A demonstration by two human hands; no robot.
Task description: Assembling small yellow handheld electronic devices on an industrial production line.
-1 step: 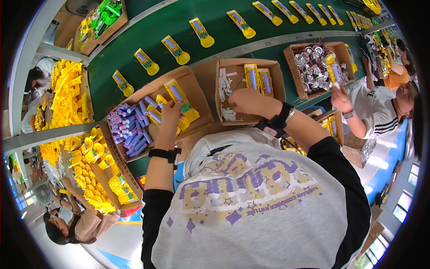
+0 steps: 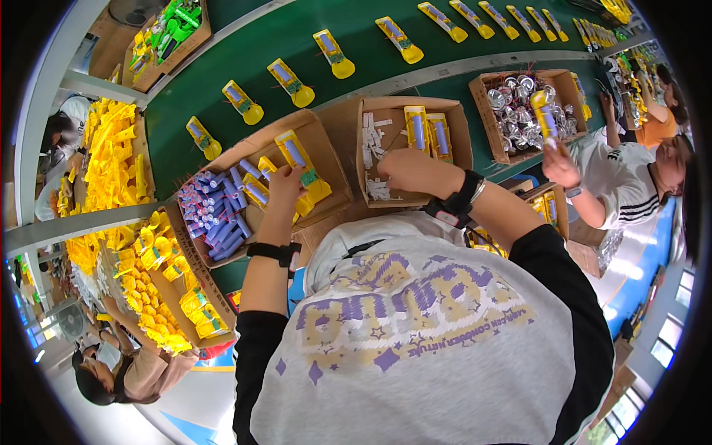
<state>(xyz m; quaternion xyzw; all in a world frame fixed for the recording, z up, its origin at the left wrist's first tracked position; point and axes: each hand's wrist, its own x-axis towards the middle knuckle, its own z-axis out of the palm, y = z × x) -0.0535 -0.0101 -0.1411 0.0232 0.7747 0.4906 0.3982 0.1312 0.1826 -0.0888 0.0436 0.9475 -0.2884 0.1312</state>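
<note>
My left hand [image 2: 285,185] is closed on a yellow flashlight housing [image 2: 319,191], which carries a purple cylindrical battery and a small green circuit board. It holds the housing over a cardboard box [image 2: 332,148] with more yellow housings and a heap of purple batteries [image 2: 222,231]. My right hand [image 2: 420,172] reaches into a neighbouring cardboard box [image 2: 458,119], its fingers bent together by small white strips [image 2: 376,133]. Whatever is between those fingertips is hidden. Two yellow housings with purple batteries [image 2: 417,130] stand in that box, behind my right hand.
Yellow housings [image 2: 343,65] lie in a row on the green belt [image 2: 222,67]. Right of my boxes is a box of silver reflectors [image 2: 512,104], where a co-worker's hand [image 2: 561,165] holds a yellow housing. Boxes of yellow parts [image 2: 156,274] stand at left; a metal frame bar [image 2: 89,215] crosses there.
The housing in my left hand has shifted slightly right. My right hand has barely moved. The co-worker's hand and its housing have moved a little to the left.
</note>
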